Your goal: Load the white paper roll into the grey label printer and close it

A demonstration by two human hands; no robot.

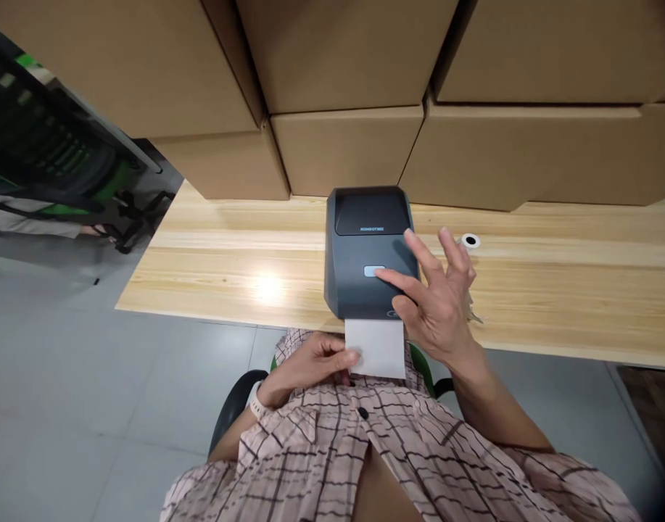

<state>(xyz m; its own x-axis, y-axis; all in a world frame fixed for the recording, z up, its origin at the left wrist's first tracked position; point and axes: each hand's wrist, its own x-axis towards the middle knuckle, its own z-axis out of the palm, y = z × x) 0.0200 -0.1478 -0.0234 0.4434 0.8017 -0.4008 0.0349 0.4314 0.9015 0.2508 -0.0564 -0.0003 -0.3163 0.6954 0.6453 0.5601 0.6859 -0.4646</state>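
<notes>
A dark grey label printer (359, 290) stands at the front edge of the wooden table. White paper (378, 348) hangs out of its front, over the table edge. My left hand (321, 359) pinches the paper's left edge between thumb and fingers. Above the printer's right side is my right hand (435, 297), its fingers spread and holding nothing. The index fingertip touches the light blue button (373, 271) on the printer's top.
Large cardboard boxes (343, 148) are stacked along the back of the table (228, 254). A small white roll (471, 241) with a dark centre lies right of the printer. At the far left are a chair (54, 145) and part of another person.
</notes>
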